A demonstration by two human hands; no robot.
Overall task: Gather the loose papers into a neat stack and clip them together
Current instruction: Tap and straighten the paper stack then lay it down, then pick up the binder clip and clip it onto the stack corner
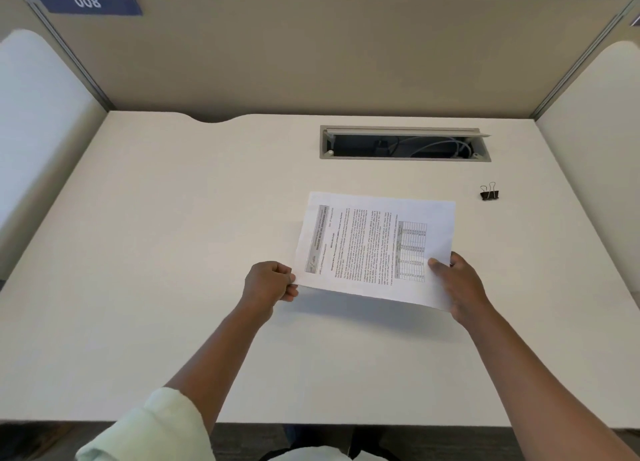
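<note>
Nearest us, a pale green sleeve (149, 426) sits rolled on our left forearm, above the near edge of the white desk (156, 252). Our left hand (270, 282) pinches the papers (375, 249) at their near left corner, fingers curled. Our right hand (457, 284) grips the near right corner, thumb on top. The papers lie sideways, their near edge lifted, with a shadow beneath. Desktop stretches wide to their left and between them and us. Past their far right corner, well apart, a black binder clip (489, 193) stands with its wire handles up. Farther back an open cable tray (405, 143) is cut into the desk, then the beige partition (311, 62) walls the far edge.
</note>
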